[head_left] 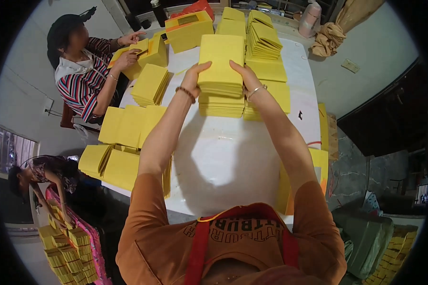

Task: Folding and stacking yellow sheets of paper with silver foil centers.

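Note:
Both my arms reach out over the middle of the table. My left hand [193, 78] grips the left side of a stack of yellow folded packets [220, 59], its thumb on the top one. At the opposite side my right hand [246, 78] holds the same stack, thumb likewise on top and most fingers hidden. Directly beneath is another yellow stack [220, 107]; whether the two touch is unclear. More yellow stacks [264, 42] stand just beyond and to the right of my right hand.
Yellow packets [150, 84] lie along the left side of the white table [223, 161]. A co-worker [81, 61] at the far left handles a packet beside a yellow box [152, 52]. Another person [45, 175] bends over piled yellow bundles [69, 249]. A yellow box [321, 166] stands right.

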Motion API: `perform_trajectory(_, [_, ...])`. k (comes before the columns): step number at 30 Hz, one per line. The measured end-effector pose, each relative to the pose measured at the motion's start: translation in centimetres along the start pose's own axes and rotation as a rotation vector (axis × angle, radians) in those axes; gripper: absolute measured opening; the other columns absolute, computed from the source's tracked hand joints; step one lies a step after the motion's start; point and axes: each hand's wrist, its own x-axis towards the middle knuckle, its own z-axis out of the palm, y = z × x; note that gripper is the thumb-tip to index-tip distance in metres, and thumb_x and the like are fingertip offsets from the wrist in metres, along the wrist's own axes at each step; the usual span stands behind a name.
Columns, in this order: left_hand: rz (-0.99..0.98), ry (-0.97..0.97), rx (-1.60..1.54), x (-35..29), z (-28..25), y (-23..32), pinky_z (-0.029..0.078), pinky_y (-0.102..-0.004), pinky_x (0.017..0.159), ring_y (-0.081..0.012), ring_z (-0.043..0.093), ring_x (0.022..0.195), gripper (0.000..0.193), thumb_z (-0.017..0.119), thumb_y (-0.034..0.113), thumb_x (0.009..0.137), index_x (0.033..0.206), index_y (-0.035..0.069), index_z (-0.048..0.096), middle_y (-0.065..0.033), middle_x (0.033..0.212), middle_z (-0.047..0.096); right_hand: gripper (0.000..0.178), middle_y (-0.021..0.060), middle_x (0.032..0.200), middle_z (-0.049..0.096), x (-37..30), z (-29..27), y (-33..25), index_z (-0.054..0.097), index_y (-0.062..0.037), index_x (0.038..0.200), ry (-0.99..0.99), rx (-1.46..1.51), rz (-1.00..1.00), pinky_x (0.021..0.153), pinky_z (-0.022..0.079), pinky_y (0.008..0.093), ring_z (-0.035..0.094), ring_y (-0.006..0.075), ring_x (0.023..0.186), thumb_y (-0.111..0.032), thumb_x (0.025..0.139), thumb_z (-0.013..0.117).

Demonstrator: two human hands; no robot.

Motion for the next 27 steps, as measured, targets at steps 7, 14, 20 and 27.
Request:
perform_trajectory(7, [-0.190,0.017,-0.064,9.2,-2.6,0.3,0.047,-0.0399,0.085,-0.0249,0.059,0.096,0.038,0.058,0.024,0.084,0.112,0.000,0.053,-0.0137,0.108,0.060,0.064,0.0154,0.114,0.053,9.9,-2.9,1.6,0.038,0.0043,0.125,0.020,-0.002,0.054,0.079,0.049,0.0354,0.057,0.0250,0.097,-0.029,0.079,0.066])
perform_trajectory(14, [-0.277,0.117,-0.011,12.5,-5.0,-1.8,0.046,-0.0390,0.087,-0.0261,0.059,0.097,0.039,0.057,0.025,0.085,0.114,-0.001,0.053,-0.0143,0.110,0.059,0.053,0.0088,0.110,0.058,11.3,-2.9,3.4,0.050,-0.0011,0.118,0.127,-0.135,0.128,0.079,0.050,0.0283,0.060,0.0166,0.094,-0.040,0.083,0.060])
perform_trajectory(20, [-0.190,0.135,-0.032,13.2,-5.8,-2.4,0.045,-0.0389,0.085,-0.0262,0.058,0.098,0.044,0.058,0.034,0.084,0.114,0.003,0.053,-0.0138,0.110,0.059,0.057,0.0080,0.114,0.056,12.3,-3.3,3.4,0.049,-0.0046,0.121,0.077,-0.133,0.203,0.081,0.050,0.0311,0.057,0.0146,0.099,-0.045,0.082,0.059])
perform_trajectory(27, [-0.173,0.187,0.057,13.1,-6.2,-3.5,0.046,-0.0381,0.083,-0.0262,0.058,0.097,0.045,0.057,0.036,0.084,0.115,0.002,0.053,-0.0145,0.110,0.059,0.068,0.0056,0.127,0.046,11.4,-2.8,3.2,0.042,-0.0186,0.131,0.176,-0.284,0.307,0.086,0.042,0.0496,0.046,0.0239,0.115,-0.060,0.078,0.054])
